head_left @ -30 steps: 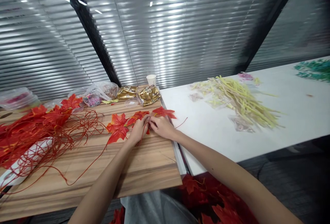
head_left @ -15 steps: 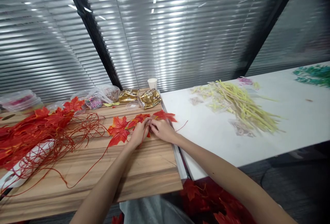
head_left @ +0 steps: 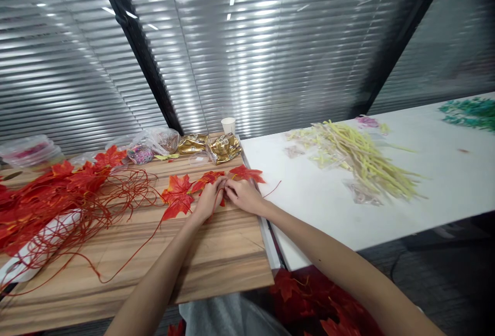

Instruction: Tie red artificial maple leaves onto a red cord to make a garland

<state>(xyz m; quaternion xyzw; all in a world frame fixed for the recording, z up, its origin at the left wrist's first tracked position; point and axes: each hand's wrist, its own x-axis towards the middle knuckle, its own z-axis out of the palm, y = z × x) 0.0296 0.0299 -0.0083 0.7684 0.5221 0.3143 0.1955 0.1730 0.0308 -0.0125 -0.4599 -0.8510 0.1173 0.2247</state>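
Both hands close together on red cord, artificial maple leaves alongside.

Left hand and right hand nearly tip to tip over the wooden worktop; fingers of each drawn in to a tight pinch, seemingly on the red cord, though the exact grip is hidden. Cord's short tail pokes out right of the fingers; left of them a strand runs down and away toward a cord tangle. One orange-red maple leaf just left of the fingers, others partly behind and beyond them. My reading: fine work, best done with one pinch steady, the other small and slow, leaf lobes kept clear, and enough slack that the tangle doesn't tug.
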